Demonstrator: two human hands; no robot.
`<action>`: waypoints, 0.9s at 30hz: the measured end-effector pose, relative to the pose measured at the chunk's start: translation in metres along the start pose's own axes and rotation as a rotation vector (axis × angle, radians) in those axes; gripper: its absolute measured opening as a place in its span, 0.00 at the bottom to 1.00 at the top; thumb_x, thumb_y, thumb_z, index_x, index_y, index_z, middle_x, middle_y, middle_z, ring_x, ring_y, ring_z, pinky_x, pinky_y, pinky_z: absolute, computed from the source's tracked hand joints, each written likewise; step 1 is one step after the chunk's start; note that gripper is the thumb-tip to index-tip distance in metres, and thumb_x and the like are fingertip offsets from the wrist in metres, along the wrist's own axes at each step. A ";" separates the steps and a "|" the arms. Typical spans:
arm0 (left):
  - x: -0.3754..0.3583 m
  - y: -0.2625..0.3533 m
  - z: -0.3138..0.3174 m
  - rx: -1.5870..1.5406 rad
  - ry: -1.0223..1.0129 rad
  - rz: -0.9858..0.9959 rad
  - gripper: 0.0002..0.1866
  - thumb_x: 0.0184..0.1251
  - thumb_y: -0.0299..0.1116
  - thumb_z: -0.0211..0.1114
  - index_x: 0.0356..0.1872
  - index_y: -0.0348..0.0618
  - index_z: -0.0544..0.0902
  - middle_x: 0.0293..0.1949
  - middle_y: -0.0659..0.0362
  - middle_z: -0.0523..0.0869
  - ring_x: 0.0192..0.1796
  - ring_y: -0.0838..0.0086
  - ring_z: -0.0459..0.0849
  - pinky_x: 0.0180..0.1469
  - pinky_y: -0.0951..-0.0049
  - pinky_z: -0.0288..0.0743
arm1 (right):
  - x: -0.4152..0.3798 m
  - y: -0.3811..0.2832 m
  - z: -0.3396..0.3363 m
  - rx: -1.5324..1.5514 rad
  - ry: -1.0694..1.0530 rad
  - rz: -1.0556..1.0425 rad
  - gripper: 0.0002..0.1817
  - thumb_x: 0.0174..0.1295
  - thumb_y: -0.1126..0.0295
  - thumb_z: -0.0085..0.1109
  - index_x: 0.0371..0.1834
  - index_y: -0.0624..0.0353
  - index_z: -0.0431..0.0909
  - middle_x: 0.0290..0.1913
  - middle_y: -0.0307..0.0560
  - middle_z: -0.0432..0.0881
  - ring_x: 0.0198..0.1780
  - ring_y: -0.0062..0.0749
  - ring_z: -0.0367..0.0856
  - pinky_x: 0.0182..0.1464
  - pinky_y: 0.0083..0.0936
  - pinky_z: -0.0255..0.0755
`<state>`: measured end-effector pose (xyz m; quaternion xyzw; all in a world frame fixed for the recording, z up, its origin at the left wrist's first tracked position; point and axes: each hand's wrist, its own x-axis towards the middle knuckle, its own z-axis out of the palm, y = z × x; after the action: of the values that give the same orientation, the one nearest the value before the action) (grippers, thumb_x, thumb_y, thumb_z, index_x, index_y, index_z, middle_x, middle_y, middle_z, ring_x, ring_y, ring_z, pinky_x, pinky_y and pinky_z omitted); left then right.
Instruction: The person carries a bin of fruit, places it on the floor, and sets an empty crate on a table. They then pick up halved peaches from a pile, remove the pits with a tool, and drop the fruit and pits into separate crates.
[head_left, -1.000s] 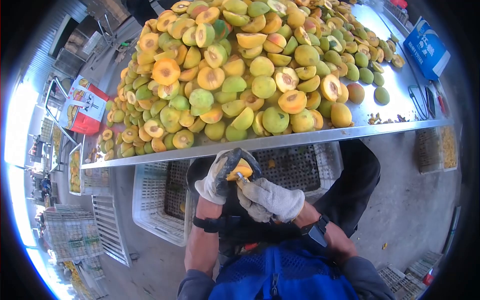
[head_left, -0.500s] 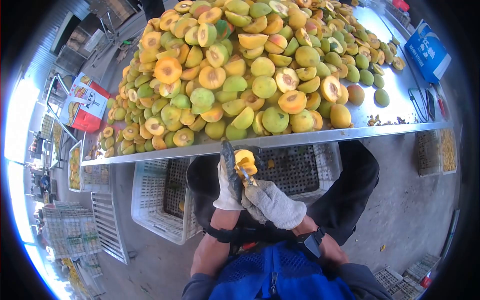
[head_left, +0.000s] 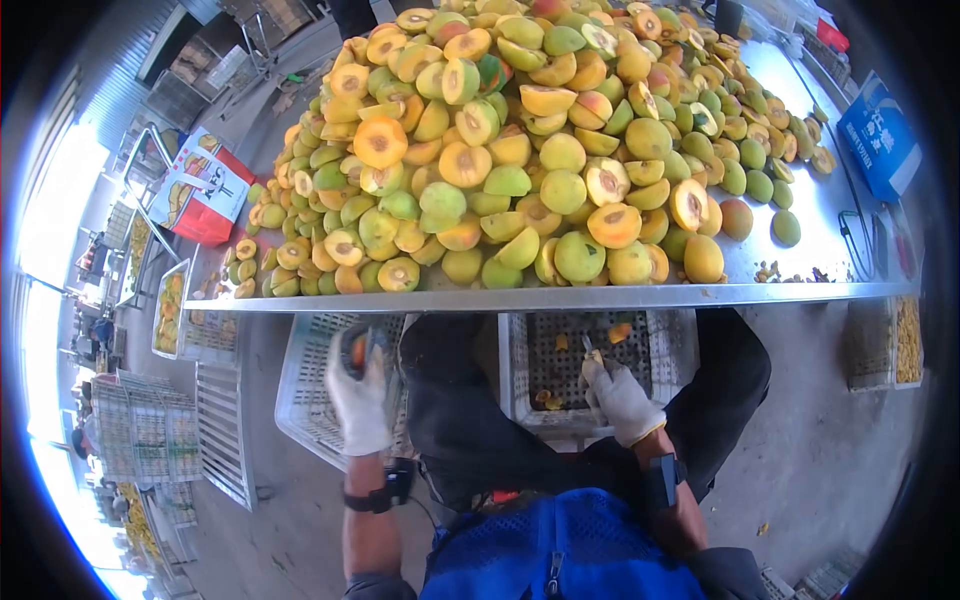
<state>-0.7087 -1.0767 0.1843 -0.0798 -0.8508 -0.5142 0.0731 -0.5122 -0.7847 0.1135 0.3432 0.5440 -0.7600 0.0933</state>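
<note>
My left hand point(head_left: 357, 395), in a white glove with dark finger fronts, is over the white crate on the left. Its fingers curl around an orange-red peach piece point(head_left: 359, 348), partly hidden and blurred. Above the middle crate, my right hand point(head_left: 625, 402) in a pale glove is closed on a small metal-tipped tool point(head_left: 588, 346). An orange peach piece point(head_left: 619, 332) shows over that crate, just beyond the tool. Other peach scraps point(head_left: 547, 400) lie inside. A large heap of whole and halved peaches point(head_left: 470, 165) covers the metal table.
The metal table's edge point(head_left: 560, 298) runs across in front of me. Below it stand the left crate point(head_left: 300, 400) and the middle crate point(head_left: 508, 375), with my legs around the latter. A red-and-white bag point(head_left: 205, 190) and a blue box point(head_left: 880, 140) flank the heap.
My hands were together at the table edge, the tool against a yellow peach. They have parted: the left moved left over its crate, the right moved right over the middle crate.
</note>
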 end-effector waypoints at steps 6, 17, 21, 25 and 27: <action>0.051 0.100 0.010 0.367 -0.073 0.283 0.19 0.59 0.30 0.72 0.52 0.39 0.83 0.50 0.51 0.82 0.45 0.66 0.85 0.45 0.70 0.80 | 0.018 0.009 0.018 -0.020 0.048 -0.070 0.14 0.72 0.55 0.55 0.37 0.54 0.78 0.23 0.31 0.72 0.22 0.17 0.69 0.23 0.19 0.61; 0.110 0.102 0.096 0.032 -0.283 0.415 0.23 0.62 0.40 0.70 0.54 0.42 0.73 0.51 0.51 0.83 0.44 0.64 0.85 0.43 0.69 0.80 | -0.002 -0.004 0.019 -0.065 0.094 -0.115 0.18 0.71 0.56 0.51 0.42 0.62 0.77 0.25 0.42 0.75 0.25 0.28 0.74 0.31 0.29 0.68; 0.058 0.084 0.072 -0.857 -0.487 -0.123 0.16 0.74 0.39 0.56 0.56 0.42 0.74 0.54 0.52 0.81 0.42 0.71 0.84 0.39 0.76 0.79 | -0.018 -0.035 0.030 -0.197 0.023 -0.353 0.16 0.69 0.60 0.53 0.46 0.62 0.76 0.27 0.50 0.77 0.29 0.41 0.78 0.35 0.32 0.71; 0.008 0.108 0.075 -0.657 -0.468 -0.042 0.19 0.75 0.39 0.54 0.60 0.42 0.74 0.58 0.54 0.80 0.51 0.65 0.84 0.50 0.66 0.81 | -0.053 -0.091 0.060 -0.420 0.098 -0.584 0.15 0.68 0.59 0.53 0.50 0.57 0.76 0.36 0.63 0.81 0.38 0.63 0.79 0.39 0.42 0.74; -0.005 0.116 0.081 -0.520 -0.443 0.125 0.18 0.74 0.32 0.56 0.62 0.41 0.71 0.59 0.53 0.80 0.53 0.62 0.84 0.53 0.63 0.81 | -0.058 -0.100 0.070 -0.470 0.128 -0.598 0.15 0.67 0.59 0.54 0.51 0.55 0.76 0.37 0.63 0.82 0.38 0.65 0.80 0.39 0.45 0.75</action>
<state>-0.6827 -0.9517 0.2456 -0.2574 -0.6800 -0.6785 -0.1048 -0.5499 -0.8217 0.2374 0.1853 0.7841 -0.5854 -0.0903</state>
